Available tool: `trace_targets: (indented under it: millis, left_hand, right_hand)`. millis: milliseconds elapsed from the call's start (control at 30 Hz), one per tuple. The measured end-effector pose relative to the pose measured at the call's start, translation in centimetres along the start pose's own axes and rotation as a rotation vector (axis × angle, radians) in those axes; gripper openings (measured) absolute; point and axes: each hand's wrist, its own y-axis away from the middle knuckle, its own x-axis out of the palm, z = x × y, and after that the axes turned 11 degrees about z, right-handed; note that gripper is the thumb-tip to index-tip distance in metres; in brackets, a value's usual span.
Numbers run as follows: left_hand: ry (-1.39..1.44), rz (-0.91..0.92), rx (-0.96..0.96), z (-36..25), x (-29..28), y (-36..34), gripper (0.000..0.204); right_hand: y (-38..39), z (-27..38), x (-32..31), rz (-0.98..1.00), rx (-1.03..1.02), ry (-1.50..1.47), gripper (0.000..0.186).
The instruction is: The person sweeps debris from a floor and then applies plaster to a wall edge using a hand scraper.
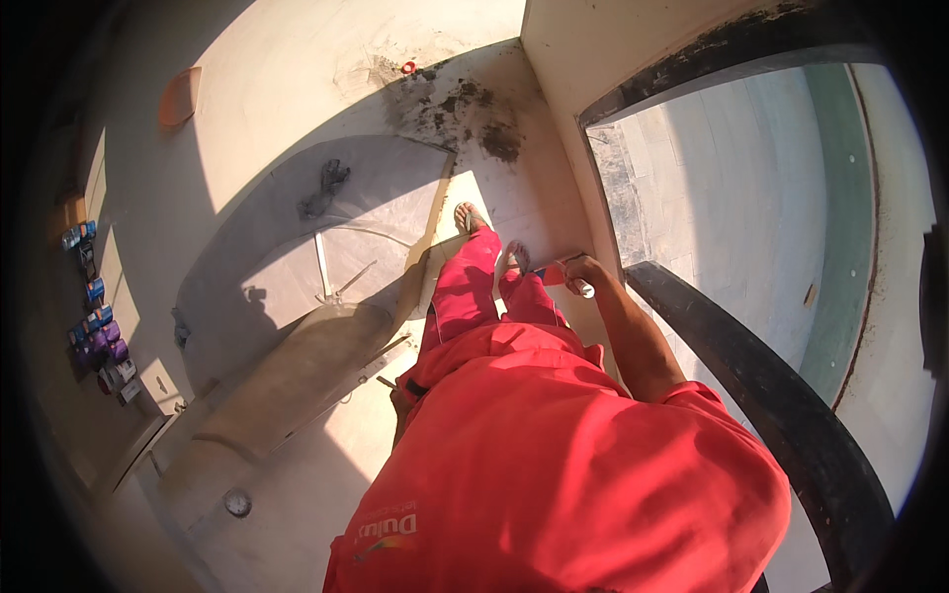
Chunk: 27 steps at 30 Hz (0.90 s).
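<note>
My right hand [585, 271] is beside my right leg, near the wall. Its fingers are closed round a small thing with a white rounded end [585, 290]; a red and bluish part [550, 275] shows on its other side, and its kind is unclear. At my left side, my left hand [399, 399] is mostly hidden by the red shirt. A thin stick-like piece [386, 381] pokes out beside it, and I cannot make out whether the fingers hold it.
A large grey sheet [390, 188] covers the floor at the left, with a white stick [322, 265] and a dark crumpled lump [326, 183] on it. A black-edged opening [732, 346] lies to my right. Paint cans [99, 341] line the far left; dark stains [474, 114] mark the floor ahead.
</note>
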Motion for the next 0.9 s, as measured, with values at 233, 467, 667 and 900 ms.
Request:
trace_targets:
  millis: [233, 467, 667, 900]
  left_hand:
    - [0.571, -0.003, -0.125, -12.1, -3.5, -1.7, 0.061]
    - [0.593, -0.1, -0.268, -12.6, -3.7, 0.4, 0.06]
    - [0.547, -0.069, -0.283, -13.5, -3.5, -1.8, 0.058]
    - [0.694, -0.173, -0.207, -15.8, -1.7, 1.5, 0.061]
  right_hand:
    - [-1.9, 23.1, -13.1, -0.088, -0.3, 0.074, 0.005]
    - [-1.2, 33.6, -16.6, 0.314, -0.471, -0.95, 0.009]
    - [-8.3, 33.0, -25.6, -0.175, -0.98, 0.211, 0.006]
    - [0.4, 46.2, -23.1, 0.092, -0.685, -0.646, 0.007]
